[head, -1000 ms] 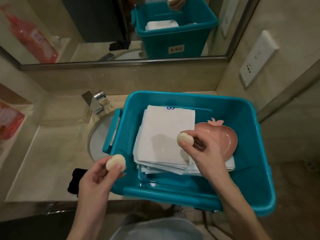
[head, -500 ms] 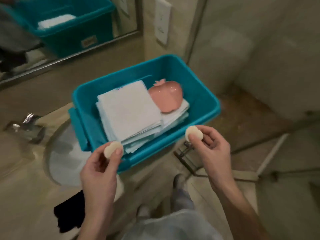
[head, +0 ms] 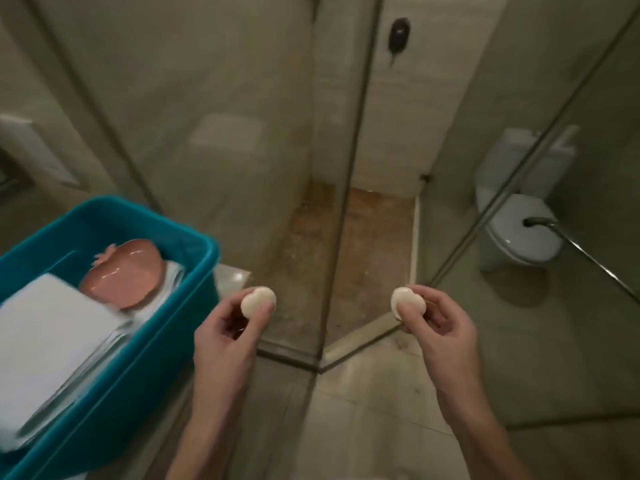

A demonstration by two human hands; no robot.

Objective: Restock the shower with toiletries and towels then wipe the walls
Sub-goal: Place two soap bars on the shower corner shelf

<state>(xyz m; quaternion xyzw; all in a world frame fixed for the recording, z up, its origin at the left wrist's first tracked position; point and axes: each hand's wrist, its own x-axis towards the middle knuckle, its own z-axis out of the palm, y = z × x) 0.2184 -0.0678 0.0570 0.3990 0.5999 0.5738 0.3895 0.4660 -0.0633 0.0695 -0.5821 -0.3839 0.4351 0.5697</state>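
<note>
1. Soap bars, one each: our left hand [head: 228,327] pinches the left soap [head: 258,301], our right hand [head: 431,323] the right soap [head: 408,303].
2. We hold them at fingertips, facing the glass shower enclosure [head: 349,168], probably to carry them inside.
3. Folded towels [head: 52,341] wait in the teal bin [head: 145,368].

Two soaps [head: 258,301] [head: 408,302], one bin [head: 138,372], one pink dish [head: 123,273].
</note>
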